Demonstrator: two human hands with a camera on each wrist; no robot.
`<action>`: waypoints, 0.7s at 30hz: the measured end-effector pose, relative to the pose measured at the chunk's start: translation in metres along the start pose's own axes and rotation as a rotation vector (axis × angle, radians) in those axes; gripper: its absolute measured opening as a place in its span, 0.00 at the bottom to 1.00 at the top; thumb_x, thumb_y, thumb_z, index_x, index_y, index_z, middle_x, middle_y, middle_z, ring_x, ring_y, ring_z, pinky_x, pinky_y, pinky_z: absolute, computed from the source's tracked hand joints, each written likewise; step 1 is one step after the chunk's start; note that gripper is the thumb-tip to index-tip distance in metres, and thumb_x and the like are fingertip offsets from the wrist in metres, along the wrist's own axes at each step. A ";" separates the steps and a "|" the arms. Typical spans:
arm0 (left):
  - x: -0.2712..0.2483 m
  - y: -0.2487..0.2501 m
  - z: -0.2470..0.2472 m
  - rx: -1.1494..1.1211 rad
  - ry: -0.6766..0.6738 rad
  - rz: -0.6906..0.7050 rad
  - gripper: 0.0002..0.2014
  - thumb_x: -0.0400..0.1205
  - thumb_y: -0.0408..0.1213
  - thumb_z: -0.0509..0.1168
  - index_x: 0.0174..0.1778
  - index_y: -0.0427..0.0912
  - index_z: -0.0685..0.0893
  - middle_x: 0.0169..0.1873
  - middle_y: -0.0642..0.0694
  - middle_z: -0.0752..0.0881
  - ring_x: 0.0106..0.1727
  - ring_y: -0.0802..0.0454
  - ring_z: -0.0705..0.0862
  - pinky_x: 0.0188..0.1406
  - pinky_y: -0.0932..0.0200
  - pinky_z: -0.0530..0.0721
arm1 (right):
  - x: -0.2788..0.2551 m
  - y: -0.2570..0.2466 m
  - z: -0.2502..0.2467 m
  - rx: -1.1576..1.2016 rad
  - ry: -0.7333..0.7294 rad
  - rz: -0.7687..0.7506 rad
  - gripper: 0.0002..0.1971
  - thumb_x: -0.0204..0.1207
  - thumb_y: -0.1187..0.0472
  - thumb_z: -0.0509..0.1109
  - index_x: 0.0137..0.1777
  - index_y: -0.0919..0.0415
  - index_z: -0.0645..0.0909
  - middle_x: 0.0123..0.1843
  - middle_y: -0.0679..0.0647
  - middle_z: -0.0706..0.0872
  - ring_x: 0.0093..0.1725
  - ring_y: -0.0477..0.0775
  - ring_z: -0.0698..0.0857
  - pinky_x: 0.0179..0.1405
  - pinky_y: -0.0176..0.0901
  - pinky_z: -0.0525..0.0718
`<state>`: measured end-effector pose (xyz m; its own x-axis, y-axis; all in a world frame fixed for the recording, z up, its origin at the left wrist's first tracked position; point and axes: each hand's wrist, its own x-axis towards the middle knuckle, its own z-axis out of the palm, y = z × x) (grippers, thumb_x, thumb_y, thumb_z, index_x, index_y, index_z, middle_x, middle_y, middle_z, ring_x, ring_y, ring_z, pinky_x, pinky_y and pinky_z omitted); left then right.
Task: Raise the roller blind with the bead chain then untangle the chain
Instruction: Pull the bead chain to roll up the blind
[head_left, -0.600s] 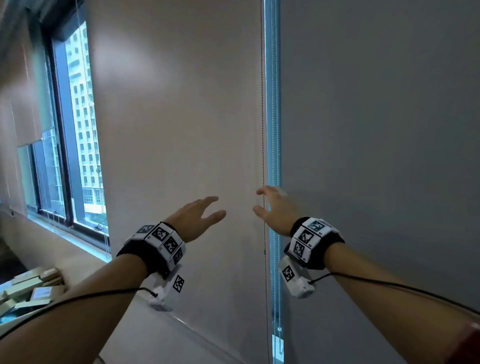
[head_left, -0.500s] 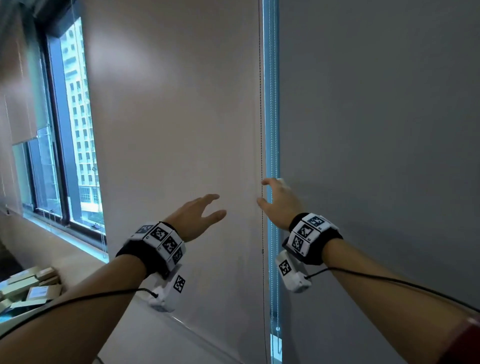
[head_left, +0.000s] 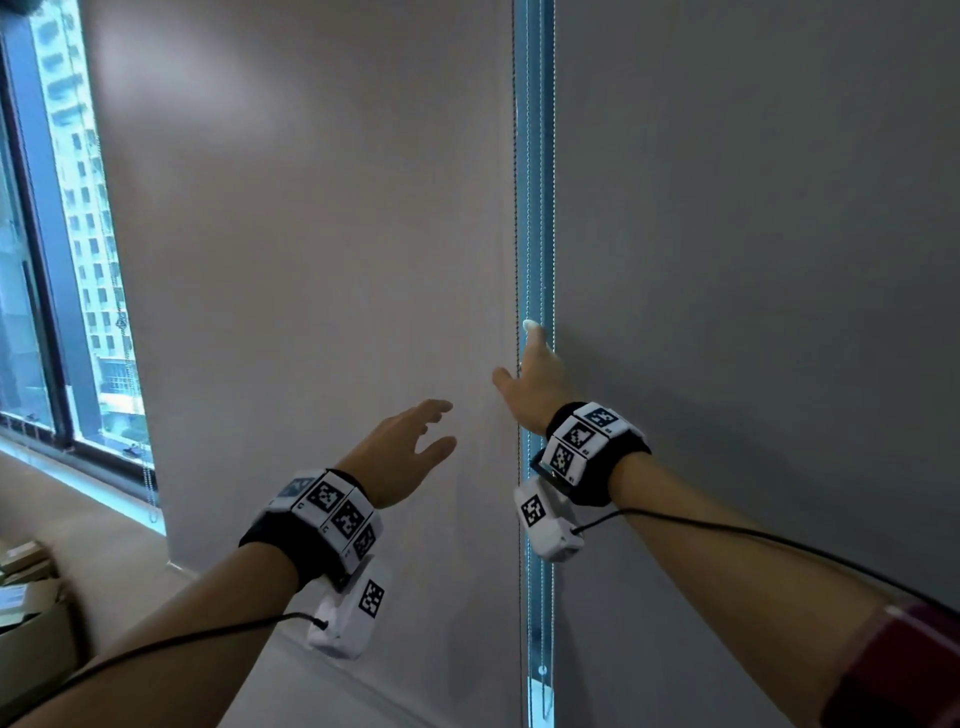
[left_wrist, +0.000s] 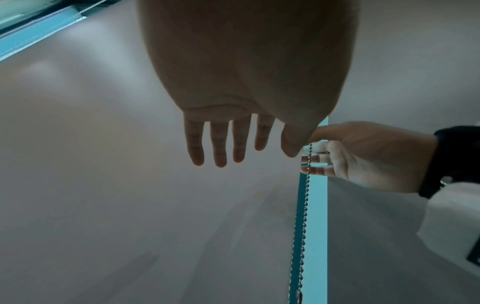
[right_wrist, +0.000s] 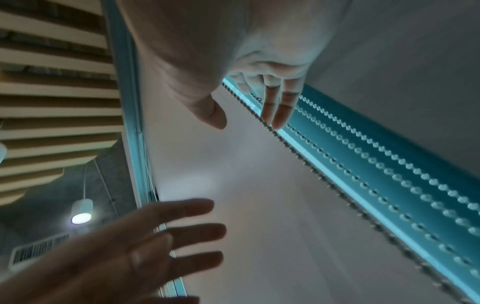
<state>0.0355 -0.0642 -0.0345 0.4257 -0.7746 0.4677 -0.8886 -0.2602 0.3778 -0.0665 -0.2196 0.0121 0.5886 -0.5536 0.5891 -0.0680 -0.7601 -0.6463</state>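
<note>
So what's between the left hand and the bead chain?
Only bare blind fabric separates the left hand from the bead chain, clearest in the head view.

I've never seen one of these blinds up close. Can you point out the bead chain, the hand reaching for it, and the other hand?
bead chain (left_wrist: 304, 207): left wrist view, hanging stretch below the fingers.
right hand (head_left: 535, 382): head view, back of the hand.
left hand (head_left: 400, 452): head view, back of the hand.

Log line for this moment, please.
stage: reaching for bead chain | right hand: open, fingers at chain, no grip | left hand: open, free | blind: down
</note>
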 end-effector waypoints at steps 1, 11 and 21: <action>0.002 -0.003 0.002 -0.004 -0.004 0.003 0.23 0.83 0.51 0.56 0.75 0.53 0.66 0.70 0.48 0.76 0.68 0.50 0.76 0.66 0.51 0.75 | 0.003 0.000 0.001 0.007 0.016 0.016 0.34 0.79 0.62 0.64 0.83 0.62 0.54 0.80 0.64 0.69 0.76 0.64 0.72 0.71 0.50 0.72; 0.010 -0.016 0.008 -0.025 -0.027 0.030 0.23 0.83 0.51 0.55 0.75 0.54 0.66 0.69 0.49 0.77 0.67 0.51 0.77 0.65 0.51 0.76 | 0.013 0.009 0.002 0.062 0.210 -0.081 0.16 0.78 0.60 0.64 0.65 0.59 0.74 0.50 0.51 0.82 0.49 0.55 0.85 0.53 0.52 0.85; 0.014 0.001 0.003 -0.120 0.005 0.062 0.21 0.84 0.50 0.54 0.73 0.51 0.69 0.66 0.49 0.79 0.64 0.53 0.78 0.63 0.56 0.75 | 0.004 0.004 -0.004 0.137 0.241 -0.240 0.20 0.86 0.54 0.58 0.32 0.58 0.76 0.30 0.58 0.84 0.29 0.54 0.87 0.35 0.50 0.89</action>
<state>0.0400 -0.0768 -0.0301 0.3719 -0.7840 0.4970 -0.8865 -0.1411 0.4407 -0.0675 -0.2262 0.0132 0.3666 -0.4419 0.8188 0.1669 -0.8345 -0.5251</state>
